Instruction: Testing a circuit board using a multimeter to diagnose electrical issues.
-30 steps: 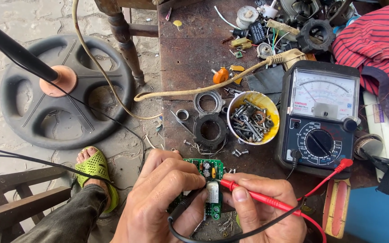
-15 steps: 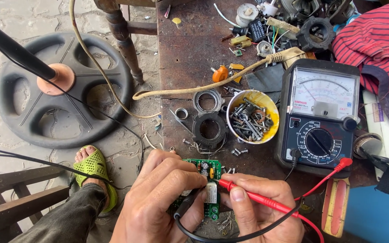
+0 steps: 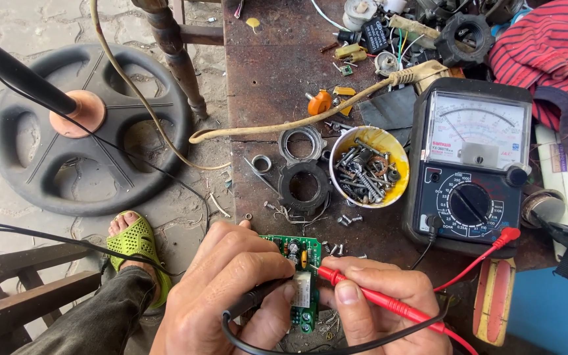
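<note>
A small green circuit board [image 3: 302, 263] lies at the near edge of a dark, rusty workbench [image 3: 264, 79]. My left hand [image 3: 221, 292] grips a black test probe [image 3: 254, 297] whose tip rests on the board. A red test probe [image 3: 369, 296] sits in my right hand [image 3: 379, 299], its tip touching the board's right side. Both leads run to a black analog multimeter [image 3: 471, 164] standing at the right. The board's lower half is partly hidden by my fingers.
A yellow cup of screws [image 3: 368, 167] stands beside metal rings [image 3: 304, 187] and loose parts. A beige cable [image 3: 284, 125] crosses the bench. A black fan base [image 3: 87, 131] sits on the floor at left, near my green-sandalled foot [image 3: 133, 243]. Striped red cloth [image 3: 547, 59] lies at right.
Both hands stay on the board with the probes. The red probe tip has shifted slightly on the board; the view has drifted a little.
</note>
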